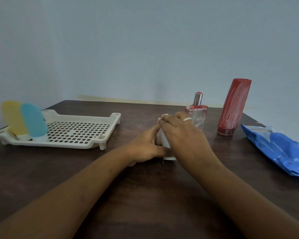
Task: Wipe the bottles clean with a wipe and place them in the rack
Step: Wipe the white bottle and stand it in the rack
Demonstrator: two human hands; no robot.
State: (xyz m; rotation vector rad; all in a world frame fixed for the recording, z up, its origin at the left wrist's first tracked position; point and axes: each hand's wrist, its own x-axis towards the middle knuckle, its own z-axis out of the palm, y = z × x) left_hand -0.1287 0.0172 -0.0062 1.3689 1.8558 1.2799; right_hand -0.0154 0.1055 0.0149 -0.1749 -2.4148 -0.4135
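A small white bottle [168, 153] stands on the dark table, mostly hidden by both hands. My left hand [145, 147] grips its lower part. My right hand [181, 135], with a ring on one finger, wraps round its top with a white wipe [164, 116] peeking out above the fingers. A cream perforated rack [79, 130] sits at the left, holding a yellow bottle [13, 118] and a blue bottle [34, 120], both cap-down at its left end. A clear glass bottle [197, 112] with a silver cap and a tall red bottle [233, 107] stand behind my right hand.
A blue pack of wipes [278, 150] lies at the table's right edge. The dark wooden table [145, 195] runs back to a pale blue wall.
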